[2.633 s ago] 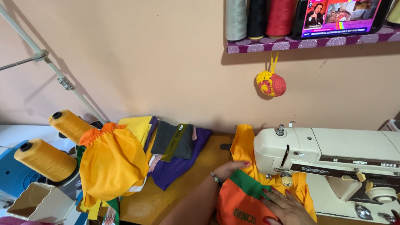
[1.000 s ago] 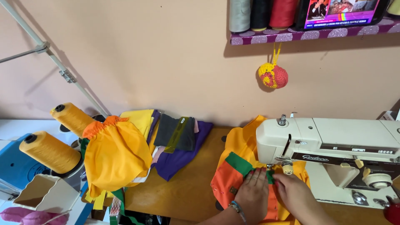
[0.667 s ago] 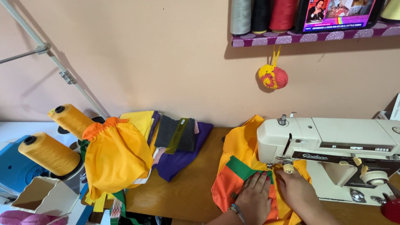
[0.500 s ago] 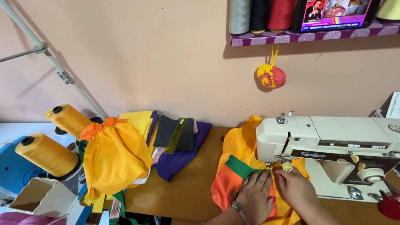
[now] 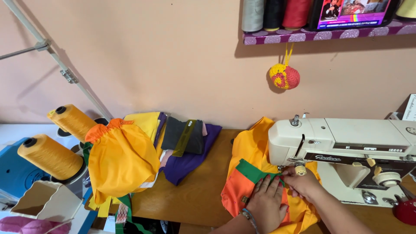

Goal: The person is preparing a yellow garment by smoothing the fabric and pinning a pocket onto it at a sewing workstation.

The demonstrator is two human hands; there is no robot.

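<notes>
My left hand [image 5: 265, 201] lies flat, fingers spread, on an orange, green and yellow fabric piece [image 5: 245, 171] on the wooden table [image 5: 195, 197]. My right hand [image 5: 302, 182] pinches the fabric's green band right under the needle area of the white sewing machine [image 5: 346, 143]. The fabric runs behind the machine's head. A bracelet sits on my left wrist.
Two yellow-orange thread cones [image 5: 52, 156] stand at left beside a yellow cloth bag [image 5: 121, 160]. A pile of yellow, dark and purple cloth [image 5: 186, 147] lies at the wall. A crocheted ball [image 5: 284, 76] hangs under a shelf [image 5: 320, 32] with thread spools. A red object [image 5: 405, 210] sits at right.
My right hand came in and joined the left on the fabric, and both slid up toward the needle. The fabric's green band now sits under the machine's head.
</notes>
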